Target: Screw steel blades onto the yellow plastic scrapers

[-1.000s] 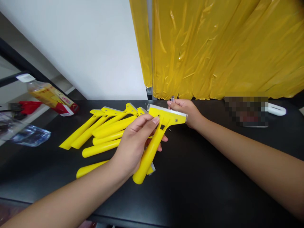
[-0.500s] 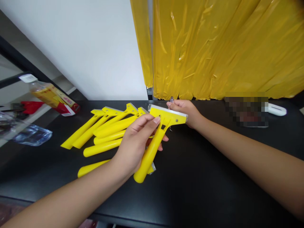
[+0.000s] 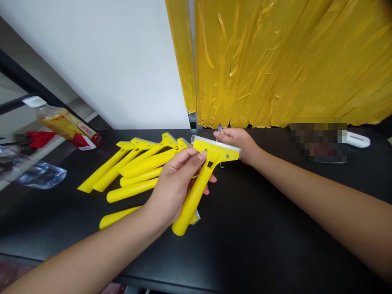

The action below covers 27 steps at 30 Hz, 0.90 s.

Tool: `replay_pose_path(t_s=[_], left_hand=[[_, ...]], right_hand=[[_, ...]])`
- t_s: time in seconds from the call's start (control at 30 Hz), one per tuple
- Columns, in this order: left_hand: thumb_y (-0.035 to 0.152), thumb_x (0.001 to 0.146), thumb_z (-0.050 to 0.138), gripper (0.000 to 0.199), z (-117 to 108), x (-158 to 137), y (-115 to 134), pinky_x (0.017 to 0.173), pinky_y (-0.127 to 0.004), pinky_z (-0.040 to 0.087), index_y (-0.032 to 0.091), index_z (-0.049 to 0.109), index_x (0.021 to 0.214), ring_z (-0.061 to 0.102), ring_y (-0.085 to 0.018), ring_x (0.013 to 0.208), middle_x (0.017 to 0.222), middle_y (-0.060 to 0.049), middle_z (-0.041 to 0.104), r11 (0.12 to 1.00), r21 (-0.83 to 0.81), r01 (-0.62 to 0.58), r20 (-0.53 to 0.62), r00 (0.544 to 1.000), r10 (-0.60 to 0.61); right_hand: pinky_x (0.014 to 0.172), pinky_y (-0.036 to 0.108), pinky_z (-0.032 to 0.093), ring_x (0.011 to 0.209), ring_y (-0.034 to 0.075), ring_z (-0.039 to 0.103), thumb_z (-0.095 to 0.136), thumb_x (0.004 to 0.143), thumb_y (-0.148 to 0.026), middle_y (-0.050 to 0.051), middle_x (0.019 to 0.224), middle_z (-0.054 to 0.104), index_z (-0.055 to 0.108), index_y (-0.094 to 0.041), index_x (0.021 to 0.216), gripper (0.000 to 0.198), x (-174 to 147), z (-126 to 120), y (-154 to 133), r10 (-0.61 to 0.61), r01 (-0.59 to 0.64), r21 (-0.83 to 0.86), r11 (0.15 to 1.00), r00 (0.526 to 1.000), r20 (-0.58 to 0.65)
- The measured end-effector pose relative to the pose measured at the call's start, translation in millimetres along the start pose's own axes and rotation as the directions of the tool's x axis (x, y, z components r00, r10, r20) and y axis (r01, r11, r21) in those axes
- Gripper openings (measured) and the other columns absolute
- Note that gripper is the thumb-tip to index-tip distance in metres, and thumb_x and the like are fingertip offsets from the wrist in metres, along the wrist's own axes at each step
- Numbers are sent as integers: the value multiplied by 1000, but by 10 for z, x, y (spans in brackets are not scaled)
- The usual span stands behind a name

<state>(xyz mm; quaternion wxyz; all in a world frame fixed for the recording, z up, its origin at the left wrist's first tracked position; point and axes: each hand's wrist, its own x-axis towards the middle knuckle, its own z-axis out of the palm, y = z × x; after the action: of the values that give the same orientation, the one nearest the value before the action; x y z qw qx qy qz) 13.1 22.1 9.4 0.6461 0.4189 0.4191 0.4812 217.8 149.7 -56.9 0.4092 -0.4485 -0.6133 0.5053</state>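
Observation:
My left hand (image 3: 171,183) is closed round a yellow scraper (image 3: 200,185), its wide head with a pale edge strip tilted up and away. The thumb presses near one of the two screws on that head. Behind the head, my right hand (image 3: 241,143) is closed on a slim tool with a translucent purplish end (image 3: 219,129); the scraper hides most of it, so its kind is unclear. A thin metal tip (image 3: 222,165) shows just below the scraper head. Several more yellow scrapers (image 3: 137,163) lie to the left on the black table, partly behind my left hand.
A drink bottle (image 3: 67,126) lies tilted at the left, near a clear plastic item (image 3: 43,173) and something red (image 3: 41,139). Yellow plastic sheeting (image 3: 275,61) and a white panel (image 3: 122,61) stand behind the table (image 3: 260,245). A white rounded object (image 3: 358,140) lies at the far right beside a blurred-out patch.
Both hands keep their grip and place on the scraper and the tool. The whole view has shifted very slightly.

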Motion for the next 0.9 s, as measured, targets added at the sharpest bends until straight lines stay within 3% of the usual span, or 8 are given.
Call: replay_pose_path(t_s=[0.23,0.47,0.9], left_hand=[[34,99,79,17,-16,6,-17,50,-21,58,21,69,96,74,-16,66,85,1,72,1000,-16,0,6,1000,0],[34,99,80,17,-21,7,-23,50,-22,58,21,69,97,74,-16,67,86,1,72,1000,-18,-6,12,1000,7],[35,97,80,18,-2,-3,13,50,-22,57,22,68,96,72,-16,63,82,0,72,1000,9,6,-10,1000,-5]], right_hand=[[53,23,43,54,9,49,73,103,-50,-7,66,55,61,-18,79,42,-3,16,-27,-11,12,41,999,1000,-25],[52,28,33,55,11,43,84,82,-69,-4,61,53,61,-22,69,55,-42,39,-94,-33,38,91,995,998,-56],[56,29,34,59,12,40,81,87,-67,-4,61,50,59,-23,67,53,-68,44,-125,-82,88,73,993,993,-88]])
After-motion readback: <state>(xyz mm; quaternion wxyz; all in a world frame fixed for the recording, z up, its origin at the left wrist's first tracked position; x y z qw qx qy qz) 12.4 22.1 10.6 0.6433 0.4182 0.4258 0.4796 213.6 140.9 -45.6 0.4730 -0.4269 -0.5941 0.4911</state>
